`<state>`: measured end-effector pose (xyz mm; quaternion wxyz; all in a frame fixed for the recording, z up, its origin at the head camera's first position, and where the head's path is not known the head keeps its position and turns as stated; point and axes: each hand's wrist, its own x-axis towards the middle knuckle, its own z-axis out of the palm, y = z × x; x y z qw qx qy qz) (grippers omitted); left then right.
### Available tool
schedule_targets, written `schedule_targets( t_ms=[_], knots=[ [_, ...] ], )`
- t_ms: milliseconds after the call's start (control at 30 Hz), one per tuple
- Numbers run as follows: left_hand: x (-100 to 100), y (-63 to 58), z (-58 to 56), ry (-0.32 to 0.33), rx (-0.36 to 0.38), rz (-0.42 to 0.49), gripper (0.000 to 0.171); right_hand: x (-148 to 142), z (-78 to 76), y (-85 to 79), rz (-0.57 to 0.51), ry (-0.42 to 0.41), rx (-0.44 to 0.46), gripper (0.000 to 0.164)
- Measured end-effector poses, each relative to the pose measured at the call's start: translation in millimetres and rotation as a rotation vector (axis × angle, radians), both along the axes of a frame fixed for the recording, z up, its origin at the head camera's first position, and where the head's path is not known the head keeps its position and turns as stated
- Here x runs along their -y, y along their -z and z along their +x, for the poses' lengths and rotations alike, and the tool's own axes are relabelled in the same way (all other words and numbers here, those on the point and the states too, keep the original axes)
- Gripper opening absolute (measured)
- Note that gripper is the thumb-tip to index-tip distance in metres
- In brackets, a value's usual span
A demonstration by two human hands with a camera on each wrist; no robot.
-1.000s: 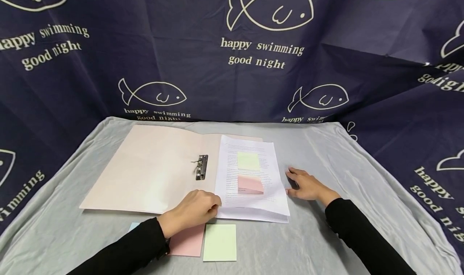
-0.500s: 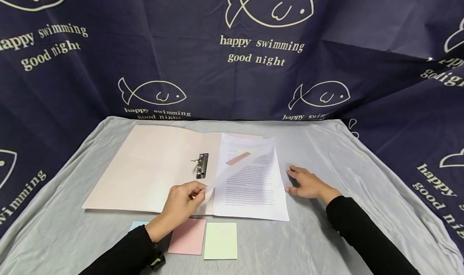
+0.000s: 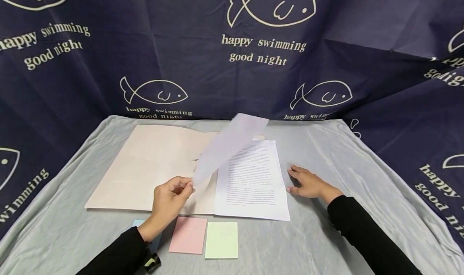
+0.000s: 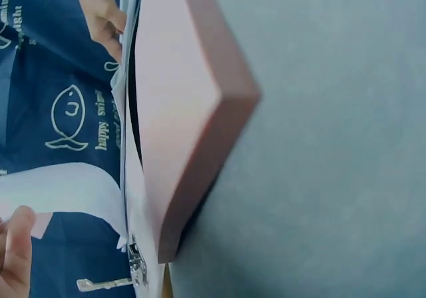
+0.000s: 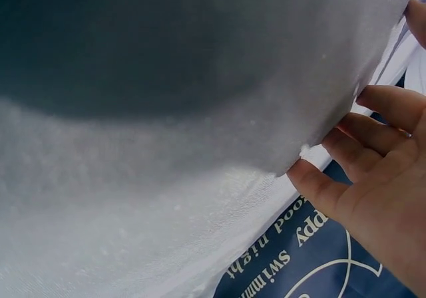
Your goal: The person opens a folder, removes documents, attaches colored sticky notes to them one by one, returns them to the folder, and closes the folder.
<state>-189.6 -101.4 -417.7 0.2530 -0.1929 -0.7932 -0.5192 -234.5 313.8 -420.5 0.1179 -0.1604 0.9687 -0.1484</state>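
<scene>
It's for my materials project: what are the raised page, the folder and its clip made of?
The raised page looks like thin, matte paper, since it bends softly. The folder seems smooth, faintly shiny card or plastic: it lies mostly flat. Its clip looks like metal, silvery with bright glints.

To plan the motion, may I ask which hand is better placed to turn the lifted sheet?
Probably the left hand: it pinches the lifted sheet above the open folder; the right hand rests on the cloth.

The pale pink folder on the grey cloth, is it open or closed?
Open. The pale pink folder lies spread on the grey cloth, its left cover flat, with printed pages over its right side.
</scene>
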Motion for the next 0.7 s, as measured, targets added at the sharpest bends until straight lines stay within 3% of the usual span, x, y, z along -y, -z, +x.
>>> schedule_targets(
  t_ms=[267,433,633,700],
  knots=[
    [3.2,-20.1,9.0,-0.056,0.195,0.122,0.008,0.2,1.3,-1.5,-0.014,-0.009,0.001,0.071],
    [13.5,-9.4,-0.6,-0.098,0.243,0.143,0.006,-0.1,1.7,-1.6,-0.017,-0.013,0.001,0.071],
    [16.6,-28.7,3.0,-0.13,0.279,0.172,0.006,0.0,1.0,-1.0,-0.024,-0.03,-0.007,0.071],
    [20.0,-28.9,0.7,-0.149,0.309,0.196,0.007,-0.1,1.2,-1.2,-0.025,-0.036,-0.01,0.071]
  ],
)
